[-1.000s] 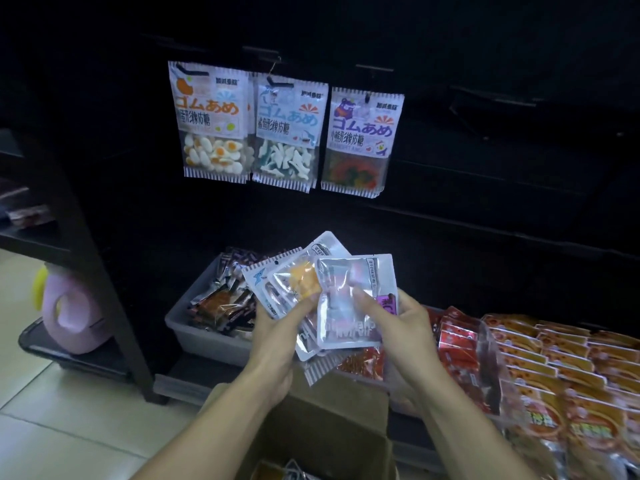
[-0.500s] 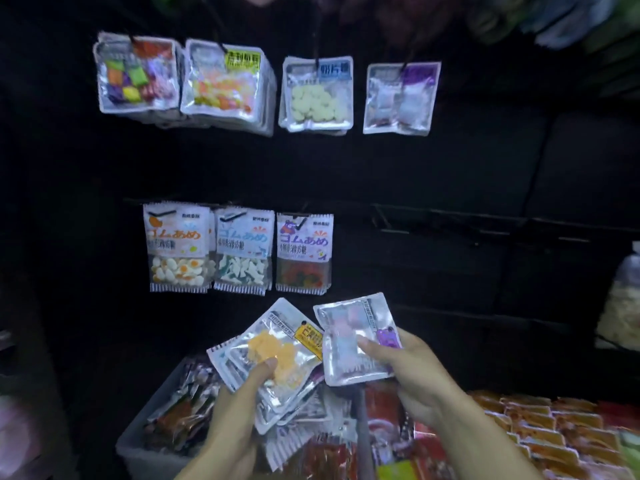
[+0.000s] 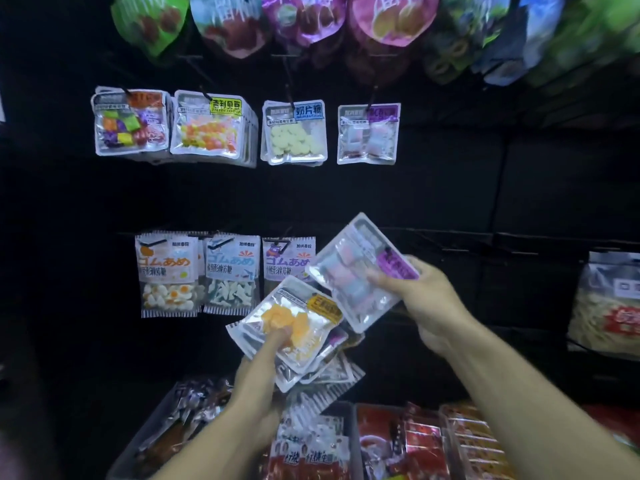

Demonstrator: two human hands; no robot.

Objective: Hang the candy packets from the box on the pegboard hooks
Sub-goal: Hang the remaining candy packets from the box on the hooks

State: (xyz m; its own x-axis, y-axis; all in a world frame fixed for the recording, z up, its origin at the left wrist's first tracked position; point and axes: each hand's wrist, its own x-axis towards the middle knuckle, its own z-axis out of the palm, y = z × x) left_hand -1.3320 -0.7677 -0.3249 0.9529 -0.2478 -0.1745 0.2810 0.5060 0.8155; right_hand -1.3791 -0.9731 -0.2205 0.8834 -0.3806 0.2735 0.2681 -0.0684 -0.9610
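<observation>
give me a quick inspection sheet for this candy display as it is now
surface: black pegboard, packets on two rows of hooks.
job's things: purple-label packet in right hand; orange-candy packet atop a fanned stack in left hand; matching purple-label hung packet on the upper row.
clutter: grey bin and red snack packs below.
grippers: both hands grip packets.
cables: nothing seen.
surroundings: large pouches overhead; noodle bag at right.

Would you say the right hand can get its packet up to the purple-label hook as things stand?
Probably yes: the right hand holds the purple-label packet below that hook, with only dark board between them.
</observation>
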